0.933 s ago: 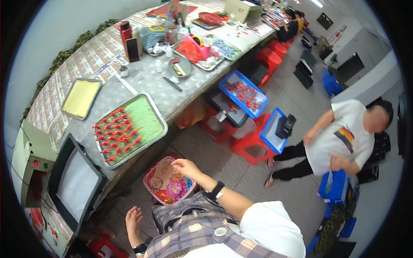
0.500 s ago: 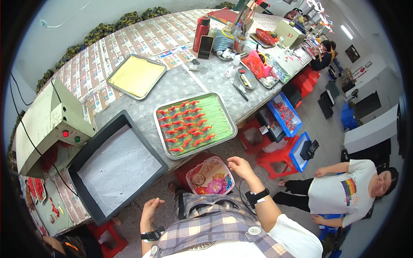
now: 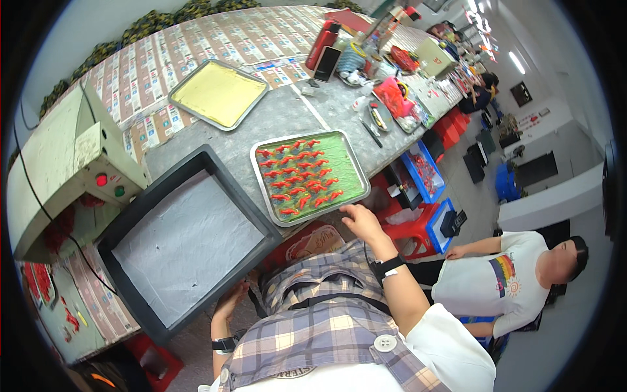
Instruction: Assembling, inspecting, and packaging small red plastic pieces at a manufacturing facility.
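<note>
A metal tray (image 3: 358, 171) with a green mat and rows of small red pieces (image 3: 302, 174) lies at the table's near edge. My right hand (image 3: 360, 221) reaches up to the tray's near corner, fingers spread, holding nothing. My left hand (image 3: 233, 299) rests low against the near corner of a large dark shallow tray (image 3: 168, 178) lined with grey paper; whether it grips the rim I cannot tell. A red round bowl (image 3: 305, 240) sits below the table by my lap, partly hidden.
A yellow-lined metal tray (image 3: 217, 93) lies farther back. A cream machine (image 3: 62, 160) with red and green buttons stands at the left. Clutter covers the table's far end (image 3: 385, 78). Red stools and blue bins (image 3: 428, 196) stand underneath. A person in a white shirt (image 3: 506, 277) sits at right.
The view swung left along the table. My right hand left the red bowl of colourful pieces and rose to the green tray's edge. My left hand came up to the dark tray.
</note>
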Motion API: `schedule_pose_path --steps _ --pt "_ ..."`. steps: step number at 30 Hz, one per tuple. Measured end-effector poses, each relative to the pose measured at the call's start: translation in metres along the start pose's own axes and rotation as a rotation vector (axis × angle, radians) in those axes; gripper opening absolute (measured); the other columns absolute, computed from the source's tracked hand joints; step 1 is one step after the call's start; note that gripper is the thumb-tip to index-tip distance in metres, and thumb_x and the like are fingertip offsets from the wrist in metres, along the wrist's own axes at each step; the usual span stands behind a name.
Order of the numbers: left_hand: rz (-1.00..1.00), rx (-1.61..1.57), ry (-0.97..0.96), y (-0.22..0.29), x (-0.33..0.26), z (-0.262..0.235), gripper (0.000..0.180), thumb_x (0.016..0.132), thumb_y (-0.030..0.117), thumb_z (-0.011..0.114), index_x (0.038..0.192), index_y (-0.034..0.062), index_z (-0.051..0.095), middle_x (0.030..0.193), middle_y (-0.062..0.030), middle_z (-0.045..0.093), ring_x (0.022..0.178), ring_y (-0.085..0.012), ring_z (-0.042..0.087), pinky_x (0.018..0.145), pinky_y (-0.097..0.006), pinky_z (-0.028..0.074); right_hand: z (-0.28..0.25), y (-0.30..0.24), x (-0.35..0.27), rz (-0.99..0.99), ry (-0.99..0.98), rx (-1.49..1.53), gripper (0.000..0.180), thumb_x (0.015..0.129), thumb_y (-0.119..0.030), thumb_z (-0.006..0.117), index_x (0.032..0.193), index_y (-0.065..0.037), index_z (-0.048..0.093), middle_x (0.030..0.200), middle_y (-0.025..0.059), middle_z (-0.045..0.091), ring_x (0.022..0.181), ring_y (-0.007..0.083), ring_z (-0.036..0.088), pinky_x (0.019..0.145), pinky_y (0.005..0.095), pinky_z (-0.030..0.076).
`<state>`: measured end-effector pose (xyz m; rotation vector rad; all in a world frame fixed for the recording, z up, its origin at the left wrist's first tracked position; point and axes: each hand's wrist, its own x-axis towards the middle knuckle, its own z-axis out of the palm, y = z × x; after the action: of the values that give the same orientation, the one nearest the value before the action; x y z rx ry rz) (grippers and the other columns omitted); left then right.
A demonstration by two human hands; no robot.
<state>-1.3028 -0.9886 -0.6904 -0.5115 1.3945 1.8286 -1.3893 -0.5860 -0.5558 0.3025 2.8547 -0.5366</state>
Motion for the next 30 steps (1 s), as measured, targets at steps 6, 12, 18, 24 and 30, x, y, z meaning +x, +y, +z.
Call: schedule_pose_path --steps 6,12,18,24,30 --pt "0.071 -0.074 -0.019 -0.002 0.011 0.017 0.042 0.084 0.033 0.056 0.116 0.0062 0.051 0.107 -0.0093 0.058 0.103 -0.0189 0.053 0.087 -0.032 0.04 -0.007 0.01 0.057 -0.219 0.035 -0.117 0.053 0.067 -0.012 0.067 0.116 -0.015 0.047 0.108 0.0165 0.049 0.099 0.0341 0.05 0.084 0.0391 0.043" --pt "0.264 -0.03 -0.161 0.009 0.032 0.064 0.039 0.087 0.027 0.052 0.119 0.0042 0.048 0.109 -0.0095 0.057 0.105 -0.0179 0.05 0.091 -0.031 0.035 -0.004 0.019 0.097 -0.457 -0.157 -0.172 0.063 0.06 -0.011 0.073 0.117 -0.013 0.045 0.106 0.0151 0.049 0.099 0.0333 0.049 0.082 0.0382 0.044" --pt "0.244 0.134 -0.277 0.078 0.07 0.153 0.037 0.089 0.023 0.048 0.12 0.0028 0.046 0.11 -0.006 0.055 0.104 -0.0141 0.048 0.091 -0.027 0.035 0.005 0.055 0.126 -0.719 -0.106 -0.185 0.052 0.06 -0.016 0.073 0.107 -0.011 0.051 0.099 0.0105 0.05 0.093 0.0274 0.05 0.076 0.0359 0.044" --pt "0.22 0.284 -0.332 0.085 0.104 0.196 0.034 0.088 0.019 0.05 0.118 0.0031 0.048 0.107 -0.0062 0.057 0.101 -0.0125 0.051 0.087 -0.026 0.039 0.019 0.071 0.139 -0.78 -0.089 -0.049 0.038 0.069 -0.013 0.065 0.105 -0.009 0.053 0.097 0.0102 0.053 0.089 0.0274 0.052 0.075 0.0353 0.044" --pt "0.423 0.536 -0.366 0.106 0.124 0.229 0.031 0.086 0.015 0.051 0.115 0.0043 0.051 0.103 -0.0075 0.059 0.097 -0.0153 0.055 0.082 -0.028 0.042 0.012 0.1 0.137 -0.724 0.016 -0.013 0.036 0.068 -0.01 0.064 0.102 -0.009 0.054 0.094 0.0092 0.052 0.087 0.0262 0.052 0.072 0.0354 0.044"
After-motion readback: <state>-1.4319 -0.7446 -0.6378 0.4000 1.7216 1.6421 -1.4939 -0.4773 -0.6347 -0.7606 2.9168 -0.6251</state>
